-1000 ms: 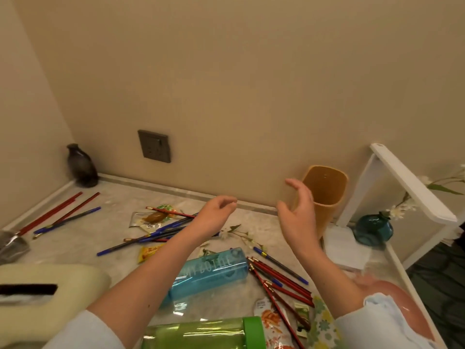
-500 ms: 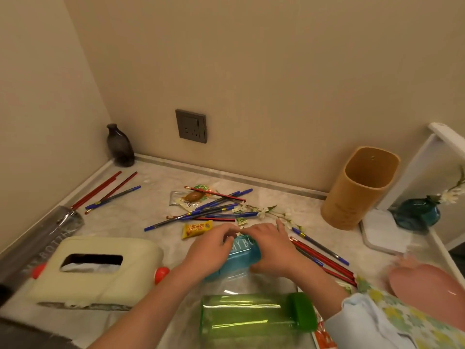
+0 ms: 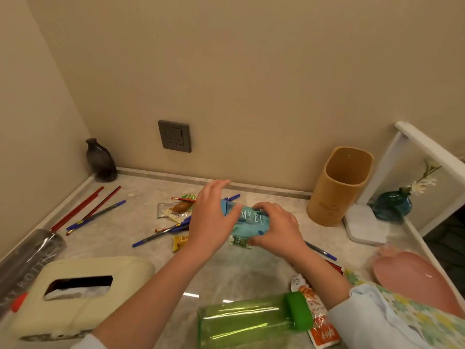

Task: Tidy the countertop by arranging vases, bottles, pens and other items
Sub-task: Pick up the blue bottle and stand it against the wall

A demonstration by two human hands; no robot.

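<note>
Just right of the upright bamboo holder (image 3: pixel 338 187), a teal vase (image 3: pixel 392 206) holds a white flower sprig (image 3: pixel 422 182). Well left of the holder and nearer me, a tissue box (image 3: pixel 75 293) shows tissue in its slot. Left of the holder, the blue bottle (image 3: pixel 251 219) has come up off the countertop (image 3: pixel 239 270), where it lay a moment ago. Its long axis runs left to right, lettering towards me. The left hand (image 3: pixel 214 220) clasps one end and the right hand (image 3: pixel 276 230) curls round the other.
</note>
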